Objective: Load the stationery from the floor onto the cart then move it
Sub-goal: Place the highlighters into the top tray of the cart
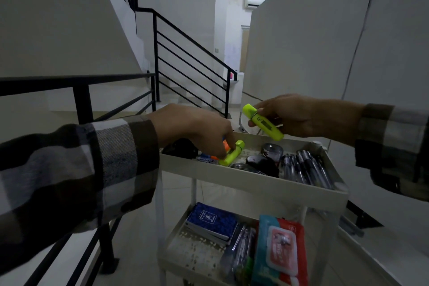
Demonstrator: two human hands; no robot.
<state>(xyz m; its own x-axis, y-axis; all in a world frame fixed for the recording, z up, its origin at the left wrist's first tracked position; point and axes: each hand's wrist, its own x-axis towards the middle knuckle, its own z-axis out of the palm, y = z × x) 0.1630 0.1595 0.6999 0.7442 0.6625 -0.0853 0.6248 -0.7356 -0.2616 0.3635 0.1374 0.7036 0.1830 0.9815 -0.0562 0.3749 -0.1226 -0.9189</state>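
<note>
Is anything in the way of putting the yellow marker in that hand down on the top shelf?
Nothing visible blocks it. The right hand holds the yellow highlighter just above the cart's top tray. Tins and pens lie in the tray below, so it would land among them.

Indoor stairwell landing: black railing (190,53), tiled floor (209,195).

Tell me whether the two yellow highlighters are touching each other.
Apart. The head view shows the right hand holding one highlighter above the tray, with open space between it and the lower highlighter.
</note>
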